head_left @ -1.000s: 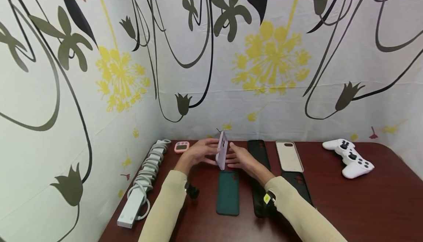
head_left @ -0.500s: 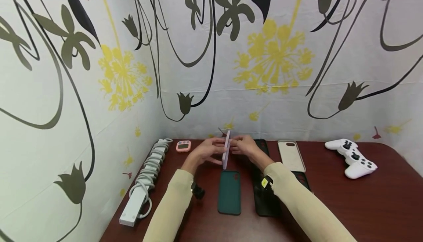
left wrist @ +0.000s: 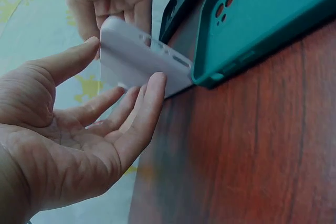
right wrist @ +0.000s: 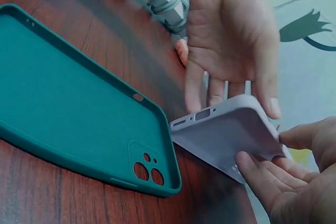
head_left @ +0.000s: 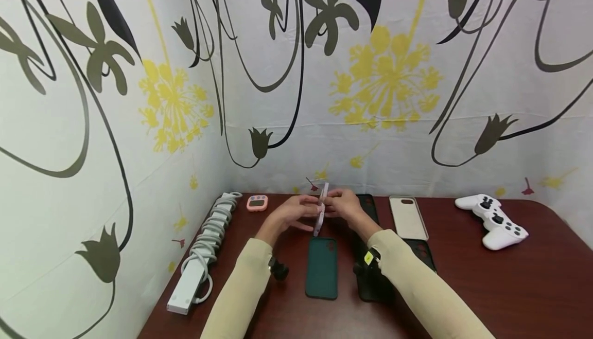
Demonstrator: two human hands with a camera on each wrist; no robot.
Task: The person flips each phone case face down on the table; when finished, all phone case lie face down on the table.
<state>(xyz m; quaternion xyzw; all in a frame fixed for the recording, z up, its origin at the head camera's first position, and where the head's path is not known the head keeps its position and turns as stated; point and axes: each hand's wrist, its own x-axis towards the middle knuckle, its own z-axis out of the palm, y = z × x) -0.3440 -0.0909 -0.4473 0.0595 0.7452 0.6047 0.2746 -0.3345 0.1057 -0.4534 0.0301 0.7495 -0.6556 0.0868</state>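
A lavender phone case (head_left: 319, 221) stands on edge between my hands, just behind a teal phone case (head_left: 321, 269) lying on the table. In the head view it shows nearly edge-on, its top leaning right. My left hand (head_left: 295, 212) holds it from the left, the thumb at a corner and fingertips against its flat back in the left wrist view. From the other side, my right hand (head_left: 344, 205) pinches the edge, with a fingertip over the hollow inside in the right wrist view. The teal case (right wrist: 79, 108) lies with its hollow side up, camera holes nearest the lavender one.
Black phone cases (head_left: 374, 285) and a cream phone case (head_left: 407, 218) lie right of the hands. A white game controller (head_left: 493, 220) is farther right. On the left are a cord-wrapped power strip (head_left: 199, 262) and a pink timer (head_left: 257, 203). A patterned cloth (head_left: 278, 97) hangs behind the table.
My right hand has moved left onto the lavender case, which has turned from showing its camera-hole side to nearly edge-on and now leans right. The teal case stays put.
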